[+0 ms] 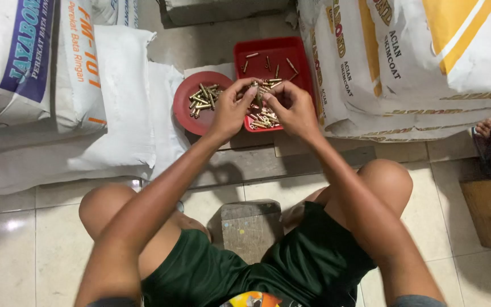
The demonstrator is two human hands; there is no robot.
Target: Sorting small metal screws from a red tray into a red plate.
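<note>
Item: one seated person in dark green shorts, viewed from above, both bare arms stretched forward over the tiled floor. Left hand: fingers pinched together at the tips, grasping one end of a small brass-coloured metal fastener. Right hand: fingers likewise curled and pinched, touching the same small piece from the other side; the two hands meet fingertip to fingertip above the containers. Whether the piece is one part or two joined parts cannot be told. Round red plastic dish: lies on the floor just left of the hands, holding a small heap of brass-coloured bolts. Square red plastic tray: sits touching the dish on its right, partly under the hands, holding more scattered brass-coloured fasteners. White printed sacks at left and white and yellow sacks at right: stacked on either side of the containers. Grey wooden block: stands on the floor between the person's knees.
</note>
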